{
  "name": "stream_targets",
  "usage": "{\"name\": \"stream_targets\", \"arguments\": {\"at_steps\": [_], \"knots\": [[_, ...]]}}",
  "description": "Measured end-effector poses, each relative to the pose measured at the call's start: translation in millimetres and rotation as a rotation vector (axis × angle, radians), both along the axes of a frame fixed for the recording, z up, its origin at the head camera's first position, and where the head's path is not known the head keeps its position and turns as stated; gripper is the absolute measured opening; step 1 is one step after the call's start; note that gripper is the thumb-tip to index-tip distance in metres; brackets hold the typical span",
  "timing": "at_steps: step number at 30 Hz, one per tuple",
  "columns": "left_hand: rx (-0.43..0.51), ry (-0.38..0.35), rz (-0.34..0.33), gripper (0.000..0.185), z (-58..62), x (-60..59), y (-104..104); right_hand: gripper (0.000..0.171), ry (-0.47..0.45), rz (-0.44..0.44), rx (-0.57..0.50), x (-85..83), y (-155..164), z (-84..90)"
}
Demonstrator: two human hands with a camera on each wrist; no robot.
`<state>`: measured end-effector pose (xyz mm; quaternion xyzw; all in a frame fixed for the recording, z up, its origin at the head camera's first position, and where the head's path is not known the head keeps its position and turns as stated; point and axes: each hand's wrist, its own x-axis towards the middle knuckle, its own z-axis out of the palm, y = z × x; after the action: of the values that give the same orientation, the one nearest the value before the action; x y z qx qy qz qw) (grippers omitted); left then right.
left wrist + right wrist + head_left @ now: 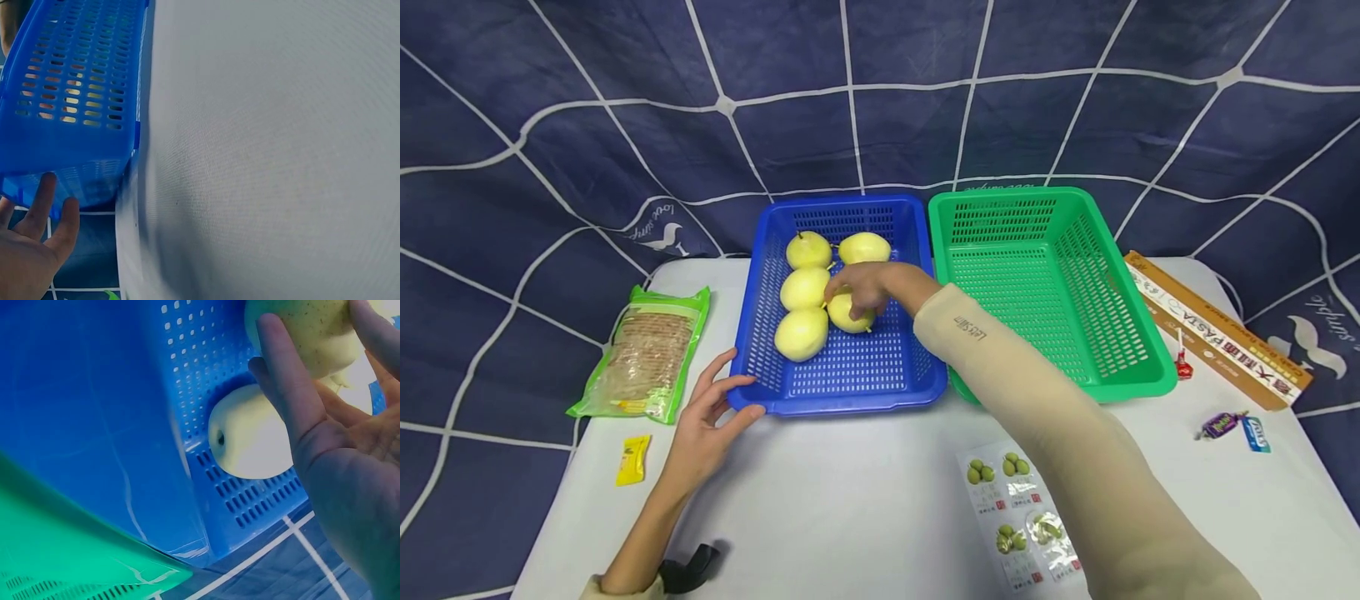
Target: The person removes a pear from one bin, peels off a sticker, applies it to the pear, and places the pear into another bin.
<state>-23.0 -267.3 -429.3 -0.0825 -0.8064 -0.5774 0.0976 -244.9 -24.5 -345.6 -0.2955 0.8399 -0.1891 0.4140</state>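
Pear (842, 318), seemingly within right grip (870, 283)

Cannot see the whole pear (844, 321), partly covered by the right hand (868, 287), well in from the near left corner of the blue basket (850, 406). Cannot follow the printed sheet (1018, 518) beneath the sleeve (1037, 400), nor read its tiny lettering. Cannot find the near edge of the table (850, 500), cut off below, nor read the purple wrapper (1220, 426) toward the right edge. Cannot see all the left hand (28, 256), cropped in its wrist view.
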Motion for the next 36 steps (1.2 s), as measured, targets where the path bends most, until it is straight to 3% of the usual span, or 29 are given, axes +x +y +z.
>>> {"name": "stream_targets", "arguments": {"at_steps": [6, 9, 17, 23, 27, 32, 36], "knots": [[0.009, -0.004, 0.0, 0.038, 0.6, 0.4, -0.8, 0.062, 0.088, 0.087, 0.031, -0.1, -0.9, 0.9], [0.017, -0.006, -0.001, 0.038, 0.4, -0.1, -0.9, 0.057, 0.118, 0.084, 0.013, -1.2, 0.1, 1.4], [-0.015, -0.042, 0.005, 0.037, 0.0, -0.8, -1.6, 0.07, -0.058, 0.047, 0.069, 8.4, -3.7, -4.8], [-0.016, -0.036, 0.011, 0.037, 0.3, -0.3, -2.2, 0.069, -0.027, 0.104, 0.055, 7.6, -7.3, -0.2], [-0.023, -0.034, 0.013, 0.036, 0.3, -0.5, -2.6, 0.067, -0.018, 0.145, -0.027, 5.2, -1.8, 10.4], [-0.019, -0.037, 0.009, 0.036, 0.5, -1.2, -2.2, 0.065, -0.03, 0.099, -0.188, 9.0, 10.6, 30.8], [-0.013, -0.036, 0.007, 0.036, 0.1, -1.1, -2.1, 0.068, 0.037, 0.113, -0.311, 19.6, 25.2, 43.2]]}}
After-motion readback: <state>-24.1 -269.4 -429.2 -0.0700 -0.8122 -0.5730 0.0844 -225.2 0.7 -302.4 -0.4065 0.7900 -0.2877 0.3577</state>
